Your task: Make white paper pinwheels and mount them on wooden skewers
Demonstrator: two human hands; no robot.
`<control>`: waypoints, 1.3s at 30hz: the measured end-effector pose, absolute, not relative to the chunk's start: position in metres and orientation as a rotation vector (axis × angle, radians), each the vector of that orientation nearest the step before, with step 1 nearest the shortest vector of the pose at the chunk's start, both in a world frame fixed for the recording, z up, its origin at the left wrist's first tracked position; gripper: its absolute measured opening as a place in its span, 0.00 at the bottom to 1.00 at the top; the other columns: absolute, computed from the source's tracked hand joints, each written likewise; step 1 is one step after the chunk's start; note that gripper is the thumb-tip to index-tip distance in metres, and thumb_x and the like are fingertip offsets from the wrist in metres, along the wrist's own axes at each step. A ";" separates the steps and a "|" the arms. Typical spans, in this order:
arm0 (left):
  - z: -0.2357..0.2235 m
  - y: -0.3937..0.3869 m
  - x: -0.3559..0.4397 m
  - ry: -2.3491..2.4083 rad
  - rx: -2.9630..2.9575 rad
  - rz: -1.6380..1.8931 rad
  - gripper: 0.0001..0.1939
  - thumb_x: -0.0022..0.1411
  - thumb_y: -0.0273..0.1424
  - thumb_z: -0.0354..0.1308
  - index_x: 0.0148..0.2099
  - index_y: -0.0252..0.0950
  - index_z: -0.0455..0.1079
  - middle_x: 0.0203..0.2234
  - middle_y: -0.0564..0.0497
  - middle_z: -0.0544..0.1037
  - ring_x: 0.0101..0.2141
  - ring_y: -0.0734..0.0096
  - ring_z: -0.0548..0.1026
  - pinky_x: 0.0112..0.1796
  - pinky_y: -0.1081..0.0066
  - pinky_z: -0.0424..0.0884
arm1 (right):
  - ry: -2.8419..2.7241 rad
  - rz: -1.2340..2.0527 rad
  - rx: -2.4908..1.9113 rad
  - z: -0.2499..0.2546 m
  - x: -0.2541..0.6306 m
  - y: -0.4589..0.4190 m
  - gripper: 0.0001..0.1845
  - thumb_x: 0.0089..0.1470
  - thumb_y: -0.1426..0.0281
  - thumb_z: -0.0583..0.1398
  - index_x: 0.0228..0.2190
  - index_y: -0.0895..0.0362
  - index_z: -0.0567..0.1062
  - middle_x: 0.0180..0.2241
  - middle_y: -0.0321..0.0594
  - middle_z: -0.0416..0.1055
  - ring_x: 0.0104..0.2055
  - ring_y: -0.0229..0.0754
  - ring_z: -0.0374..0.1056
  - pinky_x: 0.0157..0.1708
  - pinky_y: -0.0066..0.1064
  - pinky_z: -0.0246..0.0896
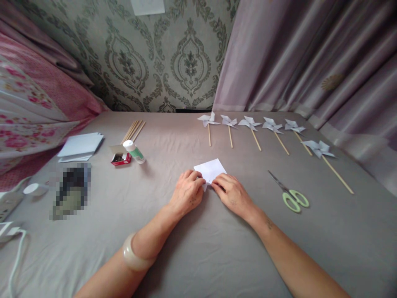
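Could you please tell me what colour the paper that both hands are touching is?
The paper is white, seen best in the head view.

Location read as a room in a home, judged by furnishings: damask-patterned wallpaper [190,62] at the back, mauve curtains [263,54] hung at right, rose-print fabric [18,140] draped at left, wrinkled grey cloth [211,256] spread below.
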State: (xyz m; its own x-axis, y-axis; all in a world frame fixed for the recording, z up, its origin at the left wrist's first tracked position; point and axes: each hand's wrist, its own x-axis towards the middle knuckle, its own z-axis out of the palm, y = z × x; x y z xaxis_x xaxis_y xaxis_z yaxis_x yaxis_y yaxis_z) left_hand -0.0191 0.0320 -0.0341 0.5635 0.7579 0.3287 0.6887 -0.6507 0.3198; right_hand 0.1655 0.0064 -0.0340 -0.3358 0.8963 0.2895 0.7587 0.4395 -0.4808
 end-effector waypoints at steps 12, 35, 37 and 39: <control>-0.033 0.030 -0.018 1.191 2.557 0.687 0.12 0.61 0.22 0.49 0.34 0.35 0.74 0.32 0.47 0.78 0.37 0.67 0.75 0.40 0.70 0.71 | -1.892 0.556 -1.528 -0.035 0.159 0.004 0.09 0.58 0.71 0.56 0.30 0.55 0.76 0.31 0.39 0.75 0.33 0.39 0.70 0.35 0.29 0.59; -0.031 0.021 -0.012 1.269 2.696 0.516 0.14 0.61 0.23 0.50 0.44 0.38 0.74 0.39 0.46 0.76 0.41 0.63 0.72 0.43 0.62 0.72 | -1.815 0.499 -1.929 -0.026 0.147 0.009 0.10 0.56 0.69 0.58 0.31 0.55 0.80 0.34 0.44 0.80 0.36 0.46 0.75 0.35 0.31 0.63; -0.032 0.021 -0.012 1.269 2.696 0.517 0.13 0.61 0.23 0.50 0.43 0.38 0.74 0.39 0.46 0.76 0.41 0.63 0.72 0.43 0.63 0.72 | -1.810 0.496 -1.932 -0.027 0.147 0.009 0.10 0.56 0.68 0.58 0.31 0.54 0.80 0.33 0.44 0.80 0.35 0.45 0.75 0.35 0.31 0.63; -0.032 0.021 -0.012 1.264 2.693 0.515 0.13 0.62 0.23 0.50 0.43 0.37 0.74 0.39 0.46 0.75 0.41 0.63 0.71 0.43 0.62 0.72 | -1.804 0.499 -1.939 -0.028 0.147 0.009 0.10 0.56 0.68 0.58 0.31 0.54 0.80 0.33 0.43 0.80 0.35 0.45 0.75 0.34 0.31 0.63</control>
State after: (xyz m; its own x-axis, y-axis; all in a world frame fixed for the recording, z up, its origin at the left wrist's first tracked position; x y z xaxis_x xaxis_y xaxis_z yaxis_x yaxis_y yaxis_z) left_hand -0.0124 0.0209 -0.0319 0.5928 0.7650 0.2519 0.7235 -0.6432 0.2507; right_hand 0.1472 0.0094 -0.0276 0.0828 0.9959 0.0355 0.8361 -0.0500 -0.5463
